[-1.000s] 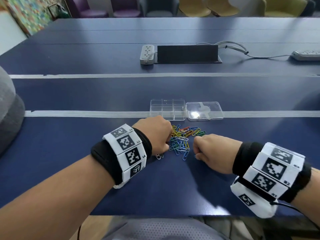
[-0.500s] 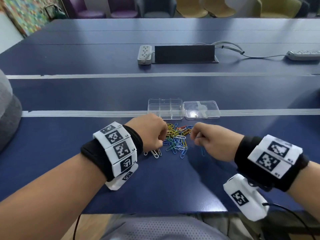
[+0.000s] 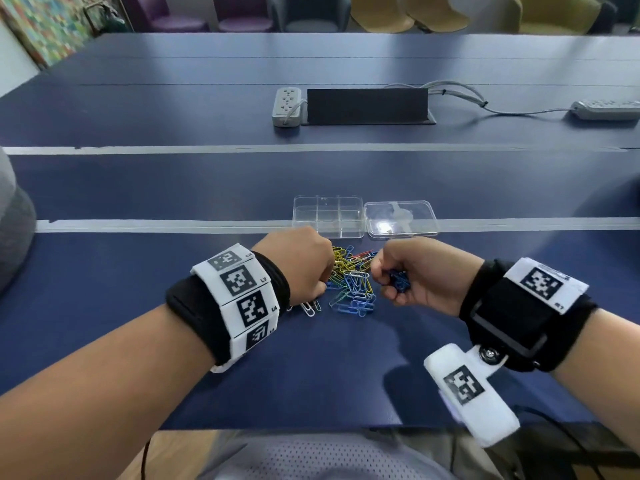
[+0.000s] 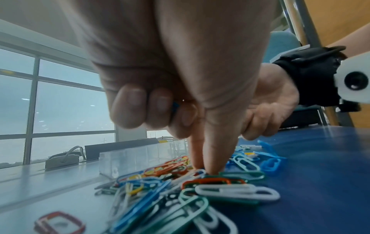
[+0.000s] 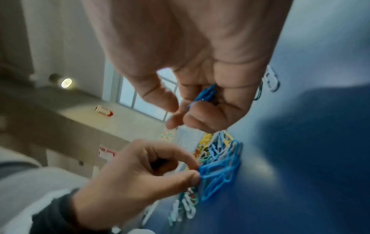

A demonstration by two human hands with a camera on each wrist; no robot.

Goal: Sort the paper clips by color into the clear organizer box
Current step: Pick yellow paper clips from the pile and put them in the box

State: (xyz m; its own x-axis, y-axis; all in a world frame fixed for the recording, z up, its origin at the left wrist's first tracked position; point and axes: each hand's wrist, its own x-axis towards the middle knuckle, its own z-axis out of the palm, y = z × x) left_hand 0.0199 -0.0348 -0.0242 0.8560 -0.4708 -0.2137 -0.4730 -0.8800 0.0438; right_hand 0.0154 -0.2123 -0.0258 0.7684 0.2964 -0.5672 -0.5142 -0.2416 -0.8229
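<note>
Two hands work at a heap of clips [image 3: 349, 282] on the blue table [image 3: 138, 188]. The heap mixes yellow, blue, green, white and red pieces and lies just short of the box [image 3: 328, 220], between the two wrists. The box stands open and clear on a grey strip of tape [image 3: 173, 225], its compartments showing nothing inside from the head view. Its lid [image 3: 401, 218] lies flat, touching the box's right side.

The left hand [image 3: 301, 261] sits at the heap's left edge. Its forefinger and thumb [image 4: 216, 155] point down and meet on the clips, and the other fingers [image 4: 130, 107] are curled into the palm with a bit of blue showing between them. In the right wrist view its thumb and forefinger pinch a blue clip [image 5: 218, 171] at the heap's near edge.

The right hand [image 3: 419, 271] is raised just right of the heap, its fingers curled round a bunch of blue clips [image 3: 400, 280] held in the palm; the right wrist view shows the same blue bunch [image 5: 206, 93] tucked under the bent fingers. A few white clips [image 3: 311, 306] lie apart, near the left wrist.

Far across the table are a power strip [image 3: 286, 106], a black panel [image 3: 367, 105] and a second strip [image 3: 606, 110] with grey cables.
</note>
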